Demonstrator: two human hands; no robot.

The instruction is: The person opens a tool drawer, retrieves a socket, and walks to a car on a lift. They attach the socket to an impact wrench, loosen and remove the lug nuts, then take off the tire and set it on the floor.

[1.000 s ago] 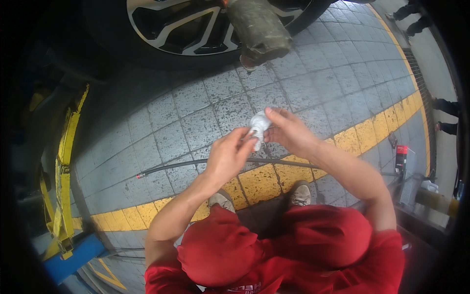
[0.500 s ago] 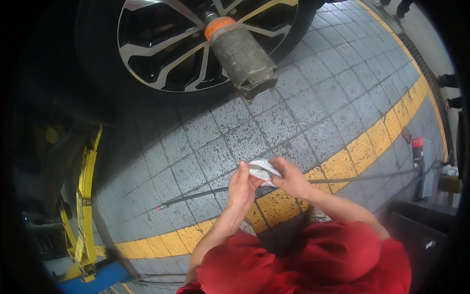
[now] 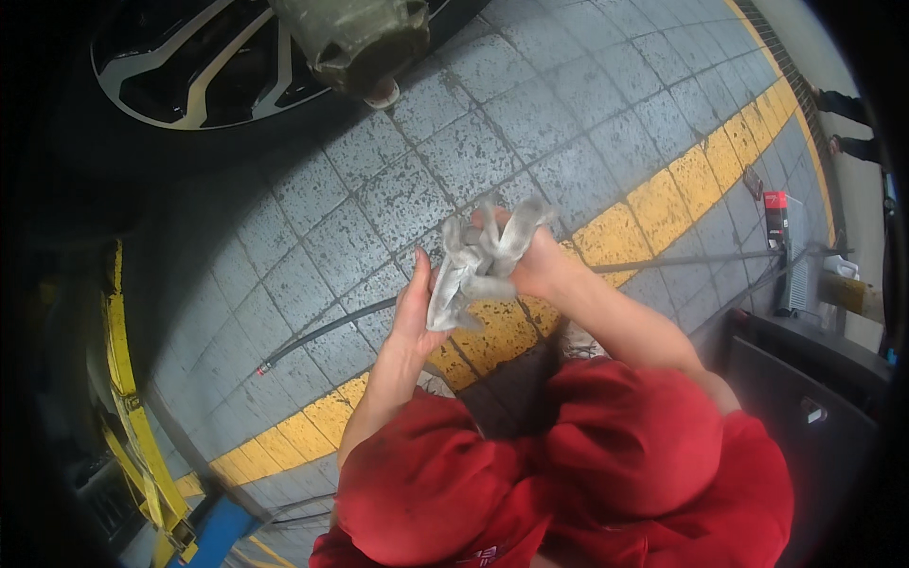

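A pair of grey-white knit work gloves (image 3: 471, 270), loosely bunched, lay between the two hands near the centre of the frame, above a yellow floor stripe (image 3: 611, 235). The left hand (image 3: 414, 308) was spread, its thumb upright and clear of the fabric, its fingers partly hidden behind it. The right hand (image 3: 535, 270) stood behind the bundle's right side; whether it pinched the knit could not be told. A black hose (image 3: 352, 317) crossed the floor behind. At upper left, a drab cylindrical tool (image 3: 355, 43) overhung the floor in front of a spoked wheel (image 3: 194, 95). Judged from this loose support, a glove could slip to the floor and pick up grit; tangled fingers could snag or turn inside out if pulled unevenly.
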